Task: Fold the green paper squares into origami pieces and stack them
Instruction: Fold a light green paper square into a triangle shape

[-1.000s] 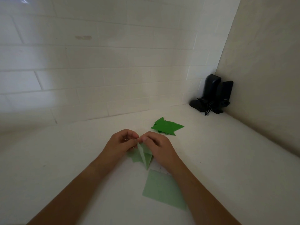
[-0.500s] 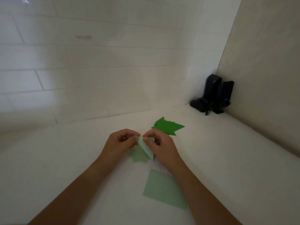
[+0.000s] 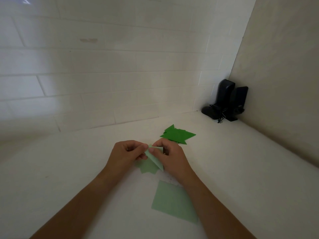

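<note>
Both hands work a pale green paper piece (image 3: 154, 158) in the middle of the white counter. My left hand (image 3: 126, 154) pinches its top corner from the left, and my right hand (image 3: 170, 156) pinches the same corner from the right. A folded flap stands up between my hands and points down toward me. A flat pale green paper square (image 3: 173, 201) lies nearer to me, partly under my right forearm. A stack of dark green folded pieces (image 3: 177, 134) lies just beyond my right hand.
White tiled wall runs along the back, a plain beige wall along the right. Two black speakers (image 3: 227, 100) with a tangled cord stand in the far right corner of the counter (image 3: 69, 169).
The raised flap has swung from pointing straight down toward me to lying slanted rightward against my right hand. Both hands stay pinched at the top corner.
</note>
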A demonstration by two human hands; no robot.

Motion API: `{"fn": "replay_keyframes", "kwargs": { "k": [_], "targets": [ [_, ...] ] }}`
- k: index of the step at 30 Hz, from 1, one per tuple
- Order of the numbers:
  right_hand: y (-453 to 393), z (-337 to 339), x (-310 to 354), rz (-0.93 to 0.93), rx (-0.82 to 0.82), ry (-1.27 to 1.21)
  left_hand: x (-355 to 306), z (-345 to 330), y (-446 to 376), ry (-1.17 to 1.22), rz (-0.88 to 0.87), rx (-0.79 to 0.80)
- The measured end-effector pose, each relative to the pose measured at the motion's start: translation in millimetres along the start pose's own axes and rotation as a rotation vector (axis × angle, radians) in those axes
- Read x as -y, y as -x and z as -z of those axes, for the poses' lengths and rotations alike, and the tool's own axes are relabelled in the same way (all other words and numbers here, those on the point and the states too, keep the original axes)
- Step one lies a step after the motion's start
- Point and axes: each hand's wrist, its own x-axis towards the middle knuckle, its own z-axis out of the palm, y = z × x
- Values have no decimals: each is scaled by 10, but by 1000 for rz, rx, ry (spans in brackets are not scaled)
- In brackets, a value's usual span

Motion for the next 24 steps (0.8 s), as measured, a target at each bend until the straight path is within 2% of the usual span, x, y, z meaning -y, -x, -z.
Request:
{"fn": "replay_keyframes", "kwargs": {
  "k": [7, 18, 24],
  "targets": [
    [-7, 8, -1, -32, -66, -40, 1, -9, -6, 2, 3, 2],
    [13, 16, 28, -14, 15, -21, 24, 12, -3, -84, -26, 74],
    [-12, 3, 19, -50, -44, -48, 53, 27, -37, -70, -36, 46]
  ]
}}
